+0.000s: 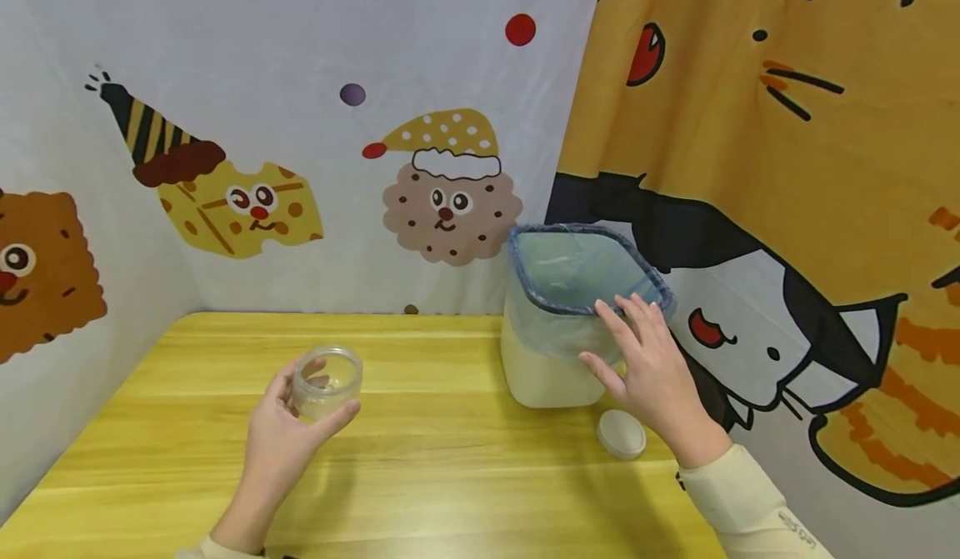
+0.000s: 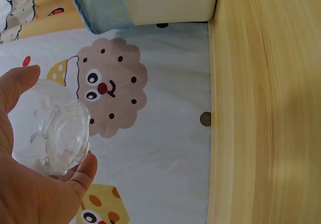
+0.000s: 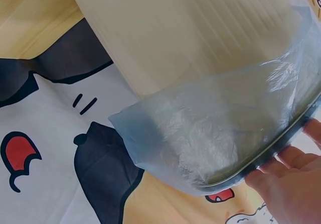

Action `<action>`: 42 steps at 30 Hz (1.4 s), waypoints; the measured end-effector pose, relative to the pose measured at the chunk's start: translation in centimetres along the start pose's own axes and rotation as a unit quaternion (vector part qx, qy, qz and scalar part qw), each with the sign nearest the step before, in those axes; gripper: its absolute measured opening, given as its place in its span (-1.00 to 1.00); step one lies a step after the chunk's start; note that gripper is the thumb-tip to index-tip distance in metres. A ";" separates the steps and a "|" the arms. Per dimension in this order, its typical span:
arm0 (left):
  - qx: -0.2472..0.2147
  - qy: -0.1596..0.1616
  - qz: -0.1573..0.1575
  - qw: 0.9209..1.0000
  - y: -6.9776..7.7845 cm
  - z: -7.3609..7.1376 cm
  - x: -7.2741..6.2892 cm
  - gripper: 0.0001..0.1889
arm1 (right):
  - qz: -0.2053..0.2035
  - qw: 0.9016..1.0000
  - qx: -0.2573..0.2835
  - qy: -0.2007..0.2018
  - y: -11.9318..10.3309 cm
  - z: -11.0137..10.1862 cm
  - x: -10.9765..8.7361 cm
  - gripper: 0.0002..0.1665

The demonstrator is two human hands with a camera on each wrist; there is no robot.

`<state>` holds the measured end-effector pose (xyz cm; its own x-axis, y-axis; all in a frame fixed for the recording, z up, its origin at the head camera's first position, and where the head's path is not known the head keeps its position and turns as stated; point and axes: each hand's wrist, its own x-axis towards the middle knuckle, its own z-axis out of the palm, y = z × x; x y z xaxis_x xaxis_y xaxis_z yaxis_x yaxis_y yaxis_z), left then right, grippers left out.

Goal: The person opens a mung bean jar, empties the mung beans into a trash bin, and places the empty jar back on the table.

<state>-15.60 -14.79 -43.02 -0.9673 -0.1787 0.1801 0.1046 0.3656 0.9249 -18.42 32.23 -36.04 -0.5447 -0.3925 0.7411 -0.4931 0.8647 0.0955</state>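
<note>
My left hand (image 1: 288,426) grips a clear jar (image 1: 327,380) by its side, held above the table with its open mouth facing up. In the left wrist view, fingers and thumb curl round the jar (image 2: 67,136), whose base is wavy. My right hand (image 1: 648,371) is at the near right rim of a cream bin (image 1: 551,376) lined with a thin blue bag (image 1: 555,334). Its fingers are spread and mostly straight, and in the right wrist view the fingertips meet the bag-covered rim (image 3: 261,156). A round white lid (image 1: 622,434) lies on the table, just below the right hand.
The yellow wood-grain table (image 1: 450,476) runs back to a white cloth (image 1: 315,34) printed with cartoon snacks. On the right, a curtain with large cartoon cats (image 1: 825,167) hangs close behind the bin.
</note>
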 end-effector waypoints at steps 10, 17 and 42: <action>-0.008 0.005 -0.018 1.000 -0.2 0.1 -0.3 -0.04 | 0.019 1.000 0.003 -0.004 -0.2 -0.2 -0.9 0.03; -0.007 0.002 -0.021 1.000 -0.4 0.2 -0.4 -0.03 | 0.083 0.996 0.012 0.024 -0.1 -0.3 -2.8 0.11; -0.019 -0.029 -0.018 0.999 -0.8 0.6 -0.6 0.01 | 0.290 0.916 0.043 -0.275 2.1 3.2 -8.8 0.03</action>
<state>-15.25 -14.47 -44.10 -0.9824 -0.1368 0.1269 0.0767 0.3238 0.9430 -16.83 36.48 -44.44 -0.9795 0.0058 0.2015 -0.0518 0.9589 -0.2791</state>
